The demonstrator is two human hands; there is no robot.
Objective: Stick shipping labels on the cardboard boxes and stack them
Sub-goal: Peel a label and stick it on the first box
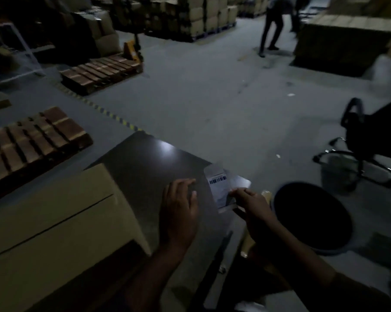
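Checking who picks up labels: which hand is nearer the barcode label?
Right. The right hand touches the barcode label at its near edge; the left hand rests beside it, apart.

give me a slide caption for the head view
Right hand pinching a barcode label on a dark table, left hand open beside it, cardboard box waiting.

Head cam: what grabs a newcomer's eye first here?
The white shipping label with its barcode, brightest thing in the dim frame, lies at the dark table's right edge, the right hand pinching it while the left hand rests flat beside. A pale cardboard box fills the lower left.
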